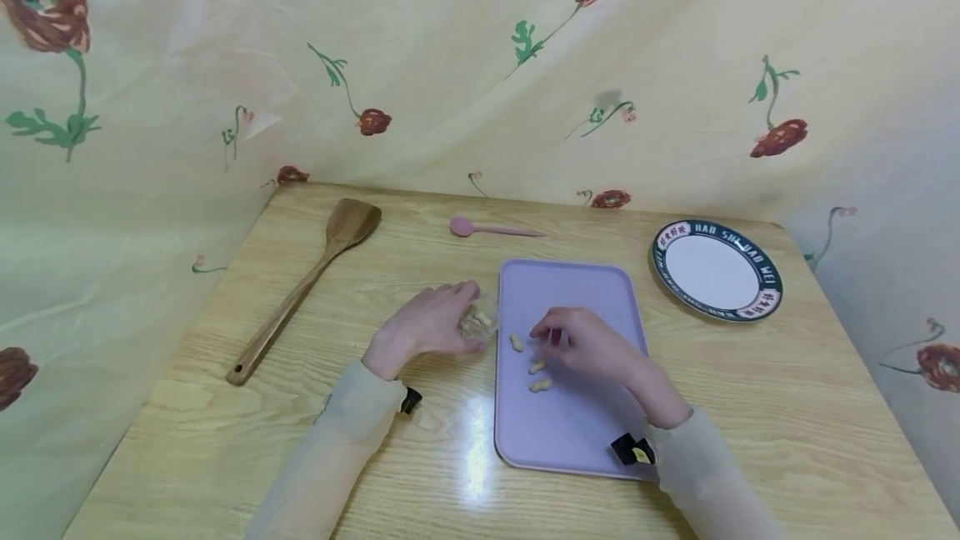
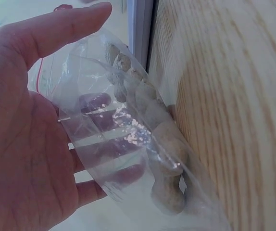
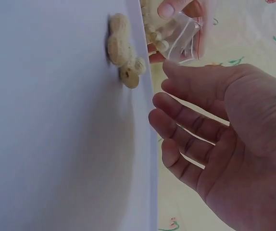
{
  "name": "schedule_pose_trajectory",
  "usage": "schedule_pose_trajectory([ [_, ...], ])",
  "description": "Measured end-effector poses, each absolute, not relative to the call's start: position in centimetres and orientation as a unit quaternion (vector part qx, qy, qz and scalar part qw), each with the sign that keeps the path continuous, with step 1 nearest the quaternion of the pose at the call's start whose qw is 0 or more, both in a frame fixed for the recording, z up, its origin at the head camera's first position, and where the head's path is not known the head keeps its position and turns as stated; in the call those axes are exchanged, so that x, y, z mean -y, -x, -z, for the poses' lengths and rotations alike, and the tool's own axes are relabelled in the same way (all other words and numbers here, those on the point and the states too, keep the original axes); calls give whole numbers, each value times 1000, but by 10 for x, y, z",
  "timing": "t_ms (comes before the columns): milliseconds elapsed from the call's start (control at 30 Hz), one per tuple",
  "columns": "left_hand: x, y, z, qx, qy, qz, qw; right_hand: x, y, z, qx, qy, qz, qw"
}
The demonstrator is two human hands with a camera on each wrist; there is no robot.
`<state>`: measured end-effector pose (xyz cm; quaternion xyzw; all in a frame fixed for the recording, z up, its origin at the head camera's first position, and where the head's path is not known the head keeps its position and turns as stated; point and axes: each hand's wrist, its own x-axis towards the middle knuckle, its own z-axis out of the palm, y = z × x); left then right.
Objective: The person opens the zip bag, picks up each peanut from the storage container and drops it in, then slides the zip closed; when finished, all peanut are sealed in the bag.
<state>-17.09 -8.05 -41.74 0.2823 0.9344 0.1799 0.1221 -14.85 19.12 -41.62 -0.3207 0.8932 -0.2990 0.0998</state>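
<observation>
A clear plastic bag point(image 2: 123, 120) of unshelled peanuts lies on the table, just left of the lilac tray point(image 1: 573, 440). Around it curves my left hand point(image 1: 431, 323), its fingers showing through the film on the far side and the thumb apart from them. My right hand point(image 1: 592, 344) hovers over the tray with loosely bent fingers and nothing between them. Beside its fingertips, three peanuts point(image 1: 540, 385) lie near the tray's left edge. In the right wrist view the peanuts point(image 3: 119, 41) overlap one another, and the bag shows behind them.
A wooden spatula point(image 1: 300, 286) lies at the left of the table point(image 1: 810, 440). Near the back edge is a small pink spoon point(image 1: 487, 229). At the right stands a white plate point(image 1: 712, 273) with a dark lettered rim. Flowered cloth point(image 1: 450, 65) hangs behind the table.
</observation>
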Motion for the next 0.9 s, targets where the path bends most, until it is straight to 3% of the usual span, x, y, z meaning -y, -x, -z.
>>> schedule_pose_trajectory([
  [333, 79, 172, 418, -935, -280, -179, 125, -199, 138, 426, -882, 332, 306, 135],
  [900, 78, 171, 417, -938, -277, -169, 122, -200, 138, 432, -886, 332, 294, 134],
])
